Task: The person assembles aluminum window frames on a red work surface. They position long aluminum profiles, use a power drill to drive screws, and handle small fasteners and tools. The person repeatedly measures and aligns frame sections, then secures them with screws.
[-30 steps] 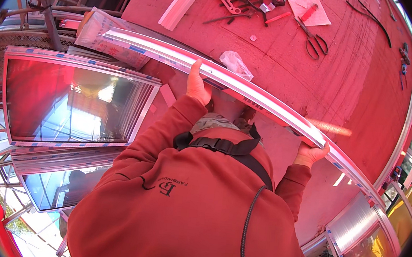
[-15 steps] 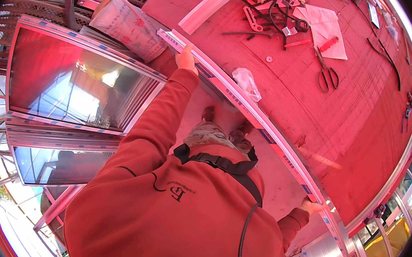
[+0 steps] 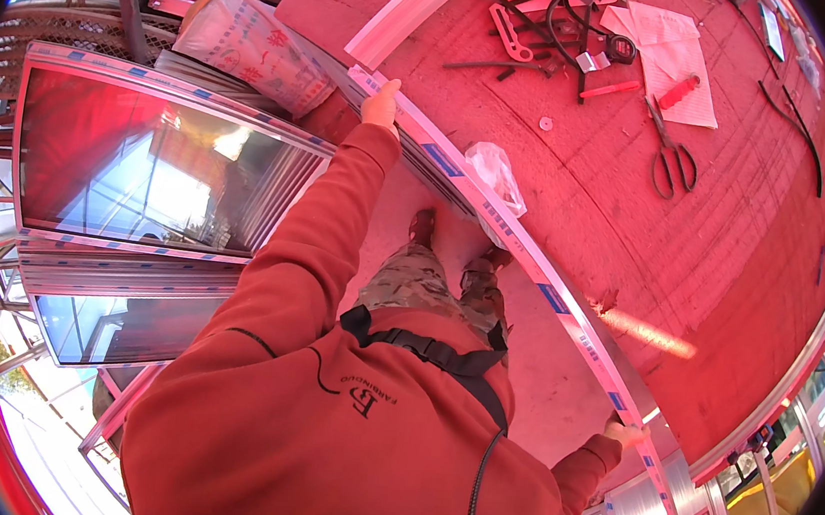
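A long, slim metal profile (image 3: 530,268), covered in white film with blue marks, runs slantwise in front of me from far left to near right. Near its far end my left hand (image 3: 381,108) is closed around it, arm stretched out. My right hand (image 3: 625,433) grips the same profile close to its near end, fingers partly hidden. It lies along the edge of a red-covered table (image 3: 625,240); whether it touches the table I cannot tell. Just beyond its middle sits a crumpled clear plastic bag (image 3: 498,176).
On the table are scissors (image 3: 671,164), a red-handled tool (image 3: 679,91), paper sheets (image 3: 670,58), a tape measure (image 3: 619,48), dark strips and another pale profile (image 3: 408,16). Framed glass panels (image 3: 141,164) and a wrapped bundle (image 3: 253,50) stand left. Metal frames (image 3: 654,499) stand near right.
The profile has turned slightly, so more of its white, blue-marked face shows. Both hands keep their hold, the right one now a little nearer. My view has shifted slightly.
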A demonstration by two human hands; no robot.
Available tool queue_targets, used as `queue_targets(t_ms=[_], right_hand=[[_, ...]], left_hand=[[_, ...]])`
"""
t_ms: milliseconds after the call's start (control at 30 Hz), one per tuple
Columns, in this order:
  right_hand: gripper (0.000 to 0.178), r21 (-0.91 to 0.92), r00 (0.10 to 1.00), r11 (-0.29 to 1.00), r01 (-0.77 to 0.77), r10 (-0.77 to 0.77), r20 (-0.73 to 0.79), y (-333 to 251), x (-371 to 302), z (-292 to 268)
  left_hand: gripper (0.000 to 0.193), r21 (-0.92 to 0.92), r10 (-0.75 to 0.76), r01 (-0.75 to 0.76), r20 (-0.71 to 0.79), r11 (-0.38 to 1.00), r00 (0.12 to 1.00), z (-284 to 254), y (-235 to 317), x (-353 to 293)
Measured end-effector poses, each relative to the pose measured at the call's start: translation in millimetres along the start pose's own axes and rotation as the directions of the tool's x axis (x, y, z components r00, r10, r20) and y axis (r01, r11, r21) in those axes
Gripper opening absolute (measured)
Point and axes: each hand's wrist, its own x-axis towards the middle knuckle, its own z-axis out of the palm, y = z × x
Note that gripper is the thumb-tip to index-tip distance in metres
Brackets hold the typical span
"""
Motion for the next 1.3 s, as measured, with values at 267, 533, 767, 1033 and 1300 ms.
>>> queue_targets(t_ms=[267,533,767,1033,1300], right_hand=[[0.050,-0.123,0.996,0.992,0.004,0.008,0.090,23,-47,48],[0.051,-0.129,0.985,0.991,-0.043,0.064,0.160,26,-10,47],[0.053,-0.188,0.984,0.981,-0.046,0.077,0.161,29,-6,57],[0.051,-0.131,0.989,0.988,-0.082,0.097,0.112,34,2,59],[0.050,-0.084,0.995,0.994,-0.073,0.078,0.065,38,2,59]], left_hand=[[0.058,0.044,0.013,-0.014,0.020,0.999,1.000,4,23,14],[0.064,-0.048,0.159,-0.159,-0.018,0.986,0.987,0,47,54],[0.060,-0.017,0.148,-0.148,-0.039,0.989,0.988,-5,53,78],[0.063,0.201,0.193,-0.159,-0.167,0.967,0.967,11,63,57],[0.058,0.047,0.115,-0.111,-0.099,0.993,0.988,18,67,57]])
